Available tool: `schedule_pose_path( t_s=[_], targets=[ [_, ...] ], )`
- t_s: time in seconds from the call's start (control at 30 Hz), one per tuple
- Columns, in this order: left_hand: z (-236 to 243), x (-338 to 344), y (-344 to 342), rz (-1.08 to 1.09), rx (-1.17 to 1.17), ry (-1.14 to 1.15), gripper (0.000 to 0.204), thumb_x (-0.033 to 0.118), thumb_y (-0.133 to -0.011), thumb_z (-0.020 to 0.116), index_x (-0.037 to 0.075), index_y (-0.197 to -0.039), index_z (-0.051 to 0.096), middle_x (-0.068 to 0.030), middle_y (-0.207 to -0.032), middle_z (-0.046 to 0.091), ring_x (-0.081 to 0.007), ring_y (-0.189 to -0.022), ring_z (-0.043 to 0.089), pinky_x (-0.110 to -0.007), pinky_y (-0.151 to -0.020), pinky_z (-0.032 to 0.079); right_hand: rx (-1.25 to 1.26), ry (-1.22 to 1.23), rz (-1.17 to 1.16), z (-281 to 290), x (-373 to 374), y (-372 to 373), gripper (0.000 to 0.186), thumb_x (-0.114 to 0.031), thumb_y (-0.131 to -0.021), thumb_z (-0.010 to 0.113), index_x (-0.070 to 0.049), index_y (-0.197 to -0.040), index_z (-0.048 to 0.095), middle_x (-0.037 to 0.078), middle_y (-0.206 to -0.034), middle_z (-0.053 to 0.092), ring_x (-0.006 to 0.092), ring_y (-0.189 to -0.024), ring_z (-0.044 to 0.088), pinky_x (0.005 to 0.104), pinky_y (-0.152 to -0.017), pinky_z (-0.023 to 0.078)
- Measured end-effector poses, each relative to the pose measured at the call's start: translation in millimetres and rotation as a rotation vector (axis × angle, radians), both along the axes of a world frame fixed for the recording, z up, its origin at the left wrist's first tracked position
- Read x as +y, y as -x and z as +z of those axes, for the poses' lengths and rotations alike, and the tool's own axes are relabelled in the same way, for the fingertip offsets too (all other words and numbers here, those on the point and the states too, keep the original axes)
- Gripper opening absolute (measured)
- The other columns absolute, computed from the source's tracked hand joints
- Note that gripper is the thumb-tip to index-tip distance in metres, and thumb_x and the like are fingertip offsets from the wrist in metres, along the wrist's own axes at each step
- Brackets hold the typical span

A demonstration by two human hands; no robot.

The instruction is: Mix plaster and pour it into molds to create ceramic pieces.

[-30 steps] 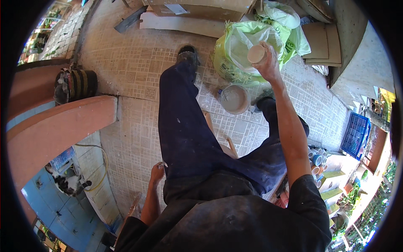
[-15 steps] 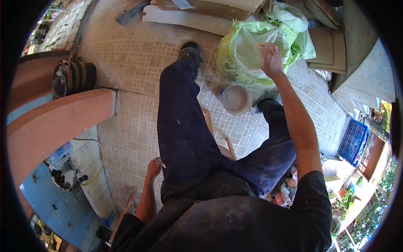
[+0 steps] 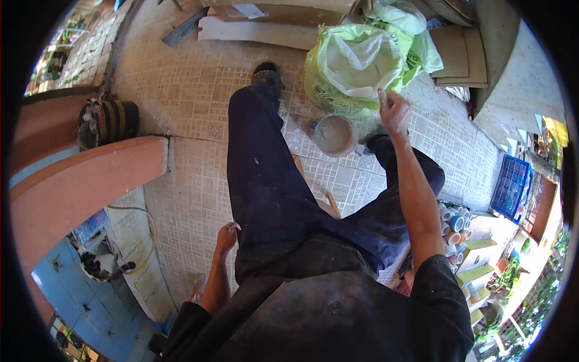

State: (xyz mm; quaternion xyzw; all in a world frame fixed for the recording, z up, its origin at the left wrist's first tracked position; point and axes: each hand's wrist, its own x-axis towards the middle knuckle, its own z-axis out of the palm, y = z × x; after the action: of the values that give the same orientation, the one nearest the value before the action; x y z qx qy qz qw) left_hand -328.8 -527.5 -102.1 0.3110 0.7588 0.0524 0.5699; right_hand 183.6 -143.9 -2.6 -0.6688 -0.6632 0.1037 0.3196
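Observation:
My right hand (image 3: 393, 111), pale with powder, has its fingers curled with nothing visible in them, at the lower right rim of a green woven sack (image 3: 329, 72) with a white liner and pale contents. Below the sack, a bucket (image 3: 332, 136) of pale grey material sits on the tiled floor between my feet. My left hand (image 3: 227, 236) is beside my left thigh, fingers closed around something pale and small that I cannot make out. A wooden piece (image 3: 330, 206) shows between my legs.
Cardboard (image 3: 277, 18) lies behind the sack. A salmon ledge (image 3: 84, 169), a striped container (image 3: 108, 120) and a black-and-white cat (image 3: 102, 265) are at left. At right are a blue crate (image 3: 509, 187), stacked cups (image 3: 455, 235) and a concrete wall (image 3: 518, 84).
A second ago my right hand held a pale cylindrical cup over the sack. It has moved down and toward me, and the cup is no longer visible in it.

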Motion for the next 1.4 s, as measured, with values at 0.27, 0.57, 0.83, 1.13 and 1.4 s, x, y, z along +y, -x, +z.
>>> schedule_pose_path(
  t_s=[0.27, 0.57, 0.83, 1.13, 1.4],
  targets=[
    [27.7, -4.0, -6.6, 0.074, -0.066, -0.036, 0.035, 0.012, -0.082, 0.045, -0.004, -0.110, 0.058, -0.0210, -0.103, 0.063, -0.0282, -0.100, 0.060, -0.032, -0.084, 0.046, -0.052, 0.186, 0.194, -84.0, -84.0, 17.4, 0.032, -0.023, -0.075, 0.065, 0.000, -0.095, 0.057, 0.023, -0.085, 0.061, 0.0403, -0.086, 0.058, 0.0481, -0.072, 0.045],
    [29.8, -149.3, 83.7, -0.207, 0.163, -0.017, 0.035, 0.032, -0.087, 0.050, 0.003, -0.102, 0.064, -0.0173, -0.094, 0.065, -0.0251, -0.089, 0.062, -0.036, -0.078, 0.047, -0.036, 1.114, -0.066, -186.4, -93.5, -6.5, 0.063, -0.055, -0.071, 0.063, 0.005, -0.091, 0.066, 0.028, -0.098, 0.061, 0.0368, -0.096, 0.060, 0.0422, -0.085, 0.046],
    [123.7, -91.5, 113.3, 0.047, 0.058, 0.002, 0.033, 0.030, -0.089, 0.049, 0.003, -0.102, 0.064, -0.0177, -0.096, 0.065, -0.0251, -0.089, 0.062, -0.035, -0.078, 0.046, 0.010, 1.065, 0.152, -198.7, -105.5, -1.5, 0.038, -0.034, -0.079, 0.055, 0.001, -0.082, 0.066, 0.027, -0.088, 0.063, 0.0379, -0.084, 0.063, 0.0442, -0.079, 0.049],
    [369.4, 172.3, 66.7, -1.607, 0.255, -0.257, 0.023, 0.017, -0.081, 0.053, 0.002, -0.095, 0.063, -0.0193, -0.089, 0.063, -0.0298, -0.078, 0.062, -0.038, -0.074, 0.049, 0.292, 1.085, -0.404, -28.8, -181.0, -51.4, 0.030, -0.025, -0.074, 0.057, 0.004, -0.083, 0.063, 0.026, -0.087, 0.063, 0.0393, -0.085, 0.062, 0.0451, -0.076, 0.050],
    [399.8, 322.7, -61.2, -1.516, 0.176, -0.166, 0.020, 0.018, -0.083, 0.050, 0.001, -0.085, 0.059, -0.0069, -0.067, 0.055, -0.0166, -0.059, 0.056, -0.034, -0.053, 0.049, 0.815, 0.904, -0.894, 104.9, -364.8, -107.4, 0.028, -0.022, -0.073, 0.062, 0.007, -0.071, 0.061, 0.024, -0.069, 0.062, 0.0376, -0.066, 0.064, 0.0411, -0.060, 0.053]
  ],
)
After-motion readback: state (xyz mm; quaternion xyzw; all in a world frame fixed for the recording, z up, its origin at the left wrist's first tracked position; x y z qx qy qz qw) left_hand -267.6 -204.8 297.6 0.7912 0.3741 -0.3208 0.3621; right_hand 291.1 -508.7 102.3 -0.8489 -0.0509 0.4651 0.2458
